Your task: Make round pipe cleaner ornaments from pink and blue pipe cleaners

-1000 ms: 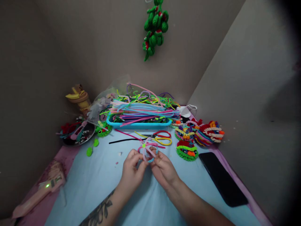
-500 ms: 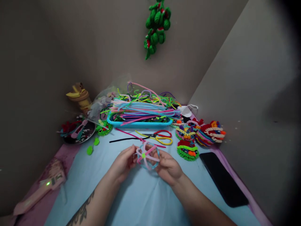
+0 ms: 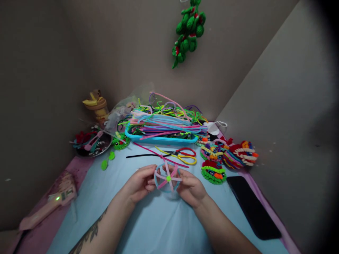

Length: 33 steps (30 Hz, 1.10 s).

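Between my hands is a pipe-cleaner wheel (image 3: 168, 178): a light blue ring with pink and pale lilac spokes that cross at a small bright green centre. My left hand (image 3: 141, 181) pinches its left rim. On the opposite side, my right hand (image 3: 191, 187) grips the rim with thumb and fingers. The wheel is held above the blue cloth (image 3: 156, 225), its spoked face towards me. Just beyond it lie scissors (image 3: 182, 156) with one red and one yellow handle, among loose magenta and black pipe cleaners (image 3: 143, 155).
A blue tray (image 3: 161, 140) heaped with pipe cleaners stands at the back. At the right are colourful fuzzy figures (image 3: 214, 173) and a black phone (image 3: 253, 208). On the left lie a pink glue gun (image 3: 50, 210), a metal bowl (image 3: 106, 146) and green pieces (image 3: 104, 164).
The wheel has turned slightly and now faces me more squarely, still between both hands. The whole view has shifted a little, so most things appear further right.
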Each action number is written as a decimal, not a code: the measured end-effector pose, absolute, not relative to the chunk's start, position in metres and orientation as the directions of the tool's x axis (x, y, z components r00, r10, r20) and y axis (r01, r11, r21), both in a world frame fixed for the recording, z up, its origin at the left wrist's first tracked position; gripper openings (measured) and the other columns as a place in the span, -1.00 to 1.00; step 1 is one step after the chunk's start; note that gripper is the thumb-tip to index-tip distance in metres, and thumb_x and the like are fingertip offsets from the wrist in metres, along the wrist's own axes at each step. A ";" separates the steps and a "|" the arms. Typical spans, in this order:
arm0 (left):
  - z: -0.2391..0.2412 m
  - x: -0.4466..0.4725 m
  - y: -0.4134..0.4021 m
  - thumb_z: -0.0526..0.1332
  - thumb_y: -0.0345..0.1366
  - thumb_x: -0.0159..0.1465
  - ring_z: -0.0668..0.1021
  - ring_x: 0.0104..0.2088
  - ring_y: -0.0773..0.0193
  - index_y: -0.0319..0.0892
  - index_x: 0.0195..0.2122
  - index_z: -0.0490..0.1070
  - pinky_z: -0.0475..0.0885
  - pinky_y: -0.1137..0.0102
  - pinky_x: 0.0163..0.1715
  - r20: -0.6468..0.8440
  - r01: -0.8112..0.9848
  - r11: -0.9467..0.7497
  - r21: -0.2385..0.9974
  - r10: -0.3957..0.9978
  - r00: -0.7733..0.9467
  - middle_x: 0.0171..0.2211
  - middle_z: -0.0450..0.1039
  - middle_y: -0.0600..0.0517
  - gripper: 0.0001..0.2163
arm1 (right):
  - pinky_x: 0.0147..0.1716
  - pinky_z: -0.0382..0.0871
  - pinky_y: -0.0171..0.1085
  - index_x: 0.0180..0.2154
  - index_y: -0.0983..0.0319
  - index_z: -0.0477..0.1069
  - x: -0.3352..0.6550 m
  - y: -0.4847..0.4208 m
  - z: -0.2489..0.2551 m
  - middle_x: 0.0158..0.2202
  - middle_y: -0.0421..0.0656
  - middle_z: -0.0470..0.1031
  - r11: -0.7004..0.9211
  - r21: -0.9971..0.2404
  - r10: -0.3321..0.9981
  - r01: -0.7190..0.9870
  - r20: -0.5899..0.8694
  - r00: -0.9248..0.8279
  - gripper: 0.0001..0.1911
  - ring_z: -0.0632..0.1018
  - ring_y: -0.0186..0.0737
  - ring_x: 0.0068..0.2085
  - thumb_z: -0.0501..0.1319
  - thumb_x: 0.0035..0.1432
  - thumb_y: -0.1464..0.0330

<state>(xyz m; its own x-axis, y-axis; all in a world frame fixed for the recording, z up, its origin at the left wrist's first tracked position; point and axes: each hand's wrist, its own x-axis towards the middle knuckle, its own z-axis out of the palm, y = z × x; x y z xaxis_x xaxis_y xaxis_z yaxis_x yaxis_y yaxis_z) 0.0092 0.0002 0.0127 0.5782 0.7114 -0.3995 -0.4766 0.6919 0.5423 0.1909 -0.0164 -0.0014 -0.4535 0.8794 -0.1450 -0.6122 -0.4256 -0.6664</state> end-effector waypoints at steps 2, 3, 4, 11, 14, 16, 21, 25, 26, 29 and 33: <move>0.014 0.008 0.000 0.27 -0.34 0.06 0.05 -0.65 0.58 -0.27 -0.47 0.26 -0.16 0.65 -0.73 -0.418 -0.468 0.700 0.539 0.705 0.573 -0.59 -0.01 0.18 -0.83 | -0.08 0.20 -0.18 -0.37 0.27 0.48 0.191 -0.016 -0.002 -0.19 -0.06 0.51 -0.426 -0.662 0.883 -0.616 -0.155 -0.443 -0.74 0.45 -0.09 -0.13 0.27 -0.25 0.40; 0.015 0.008 0.000 0.27 -0.34 0.05 0.04 -0.65 0.58 -0.27 -0.47 0.26 -0.16 0.65 -0.72 -0.423 -0.463 0.700 0.543 0.705 0.569 -0.59 -0.01 0.18 -0.83 | -0.08 0.20 -0.19 -0.41 0.27 0.48 0.192 -0.015 -0.002 -0.18 -0.06 0.51 -0.429 -0.662 0.883 -0.614 -0.164 -0.440 -0.79 0.46 -0.10 -0.14 0.27 -0.24 0.41; 0.014 0.008 0.000 0.27 -0.35 0.04 0.04 -0.65 0.58 -0.27 -0.48 0.25 -0.17 0.64 -0.72 -0.424 -0.458 0.696 0.553 0.708 0.564 -0.59 -0.02 0.18 -0.82 | -0.09 0.21 -0.19 -0.43 0.27 0.47 0.192 -0.015 -0.002 -0.18 -0.06 0.50 -0.432 -0.664 0.883 -0.610 -0.174 -0.436 -0.82 0.46 -0.11 -0.14 0.28 -0.22 0.41; 0.012 0.010 -0.002 0.28 -0.29 0.03 -0.04 -0.65 0.54 -0.26 -0.56 0.19 -0.18 0.56 -0.69 -0.364 -0.372 0.604 0.705 0.759 0.540 -0.64 -0.05 0.20 -0.75 | -0.21 0.28 -0.25 -0.28 0.21 0.45 0.196 -0.008 -0.009 -0.16 -0.11 0.47 -0.372 -0.652 0.927 -0.661 -0.223 -0.302 -0.74 0.45 -0.19 -0.17 0.25 -0.02 0.21; 0.016 0.012 -0.006 0.29 -0.24 0.01 0.00 -0.64 0.53 -0.25 -0.57 0.19 -0.16 0.52 -0.66 -0.364 -0.264 0.594 0.759 0.725 0.585 -0.64 0.03 0.17 -0.73 | -0.17 0.26 -0.26 -0.35 0.25 0.47 0.201 -0.007 -0.010 -0.15 -0.09 0.46 -0.328 -0.745 0.940 -0.581 -0.194 -0.282 -0.77 0.42 -0.18 -0.11 0.24 0.01 0.22; 0.018 0.013 -0.009 0.30 -0.22 -0.01 0.02 -0.63 0.52 -0.25 -0.57 0.20 -0.15 0.51 -0.65 -0.381 -0.190 0.603 0.775 0.686 0.620 -0.65 0.03 0.17 -0.72 | -0.15 0.25 -0.27 -0.45 0.30 0.48 0.203 -0.010 -0.008 -0.17 -0.06 0.46 -0.348 -0.803 0.917 -0.484 -0.183 -0.355 -0.78 0.42 -0.17 -0.11 0.25 0.01 0.24; 0.022 0.012 -0.010 0.30 -0.20 -0.03 0.02 -0.64 0.51 -0.25 -0.59 0.22 -0.16 0.48 -0.63 -0.404 -0.126 0.617 0.777 0.642 0.652 -0.66 0.01 0.19 -0.72 | -0.21 0.26 -0.29 -0.48 0.32 0.47 0.202 -0.017 0.000 -0.16 -0.05 0.45 -0.474 -0.789 0.799 -0.390 -0.199 -0.567 -0.80 0.45 -0.21 -0.22 0.29 -0.05 0.28; 0.020 0.010 -0.009 0.31 -0.20 -0.05 0.03 -0.63 0.50 -0.24 -0.59 0.23 -0.16 0.46 -0.62 -0.408 -0.097 0.612 0.785 0.627 0.664 -0.65 0.02 0.18 -0.72 | -0.12 0.23 -0.28 -0.50 0.32 0.45 0.201 -0.019 -0.002 -0.10 -0.03 0.42 -0.497 -0.769 0.775 -0.402 -0.184 -0.605 -0.78 0.42 -0.15 -0.09 0.30 -0.06 0.26; 0.020 0.010 -0.009 0.31 -0.20 -0.06 0.03 -0.63 0.49 -0.24 -0.59 0.24 -0.16 0.46 -0.61 -0.410 -0.087 0.610 0.788 0.624 0.666 -0.64 0.03 0.17 -0.73 | -0.12 0.23 -0.28 -0.50 0.31 0.44 0.201 -0.019 -0.003 -0.08 -0.03 0.41 -0.505 -0.766 0.769 -0.398 -0.190 -0.611 -0.79 0.42 -0.14 -0.07 0.30 -0.07 0.27; 0.019 0.009 -0.009 0.31 -0.20 -0.06 0.02 -0.62 0.48 -0.24 -0.59 0.25 -0.16 0.44 -0.61 -0.407 -0.072 0.606 0.792 0.612 0.678 -0.64 0.03 0.16 -0.74 | -0.17 0.26 -0.30 -0.51 0.31 0.43 0.199 -0.020 -0.004 -0.08 -0.05 0.40 -0.532 -0.757 0.752 -0.379 -0.217 -0.623 -0.82 0.44 -0.17 -0.12 0.32 -0.10 0.31; 0.019 0.008 -0.008 0.28 -0.21 -0.03 0.01 -0.62 0.47 -0.23 -0.60 0.24 -0.17 0.43 -0.60 -0.405 -0.056 0.594 0.803 0.611 0.680 -0.65 0.01 0.16 -0.75 | -0.22 0.26 -0.33 -0.54 0.31 0.42 0.198 -0.021 -0.002 -0.13 -0.05 0.41 -0.524 -0.773 0.751 -0.358 -0.221 -0.622 -0.82 0.43 -0.19 -0.14 0.33 -0.11 0.32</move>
